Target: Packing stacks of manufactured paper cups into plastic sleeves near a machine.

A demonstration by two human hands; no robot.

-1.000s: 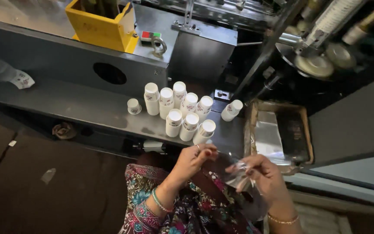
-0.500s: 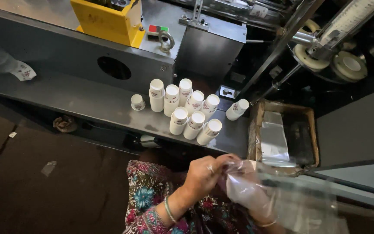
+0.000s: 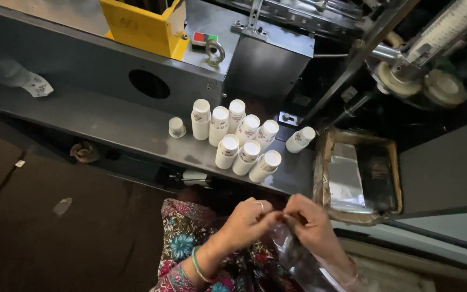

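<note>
Left hand: raised in front of the floral-patterned garment, forearm rising from the lower left, a green bangle at the wrist and a ring on one finger. The fingers are curled nearly closed, and the tips pinch the top edge of the clear, crinkled plastic bag.

Clear plastic bag: held below the near edge of the grey metal machine shelf, between the two hands. Its long axis runs from the pinched top edge, at the point where the fingertips of both hands meet, down and to the right toward the bottom of the view. The mouth end points up toward the shelf; the body hangs below the grip and under the right wrist. Contents cannot be told.

Right hand: just beside the left, fingertips touching it, back of the hand upward, fingers bent and closed on the same top edge of the bag. The forearm runs off to the lower right.

On the shelf, well apart from the hands: a cluster of stacked white paper cups, standing mostly tilted, near the near edge toward the right end; a brown tray with silver foil sits beyond the shelf's right end.
</note>
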